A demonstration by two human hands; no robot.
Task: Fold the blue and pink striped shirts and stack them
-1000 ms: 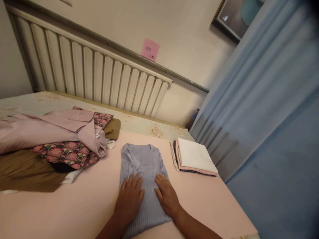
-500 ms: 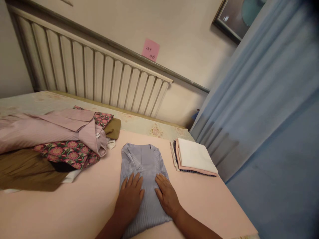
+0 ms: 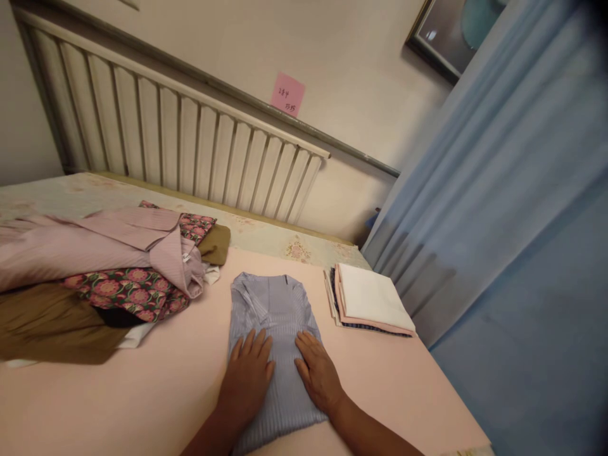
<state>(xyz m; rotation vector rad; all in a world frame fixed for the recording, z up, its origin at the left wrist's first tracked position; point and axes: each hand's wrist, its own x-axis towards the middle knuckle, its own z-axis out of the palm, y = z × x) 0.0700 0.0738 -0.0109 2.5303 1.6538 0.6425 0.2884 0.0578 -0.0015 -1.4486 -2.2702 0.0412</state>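
Note:
A blue-grey ribbed shirt (image 3: 284, 380) lies folded into a long rectangle on the pink sheet, its collar and V-shaped neckline at the far end. My left hand (image 3: 247, 373) rests flat on the shirt's left side, fingers slightly spread and pointing away from me. On the right side, my right hand (image 3: 319, 370) lies palm down with its fingers stretched out along the edge. Neither hand grips the fabric. The shirt's near end shows between my forearms, partly covered by the left one.
At the left lies a loose heap of clothes: a pink ribbed garment (image 3: 118, 237), a floral one (image 3: 137, 291) and a brown one (image 3: 61, 326). A stack of folded cloths (image 3: 375, 294) stands at the right. Behind are a radiator (image 3: 190, 139) and a blue curtain (image 3: 513, 209).

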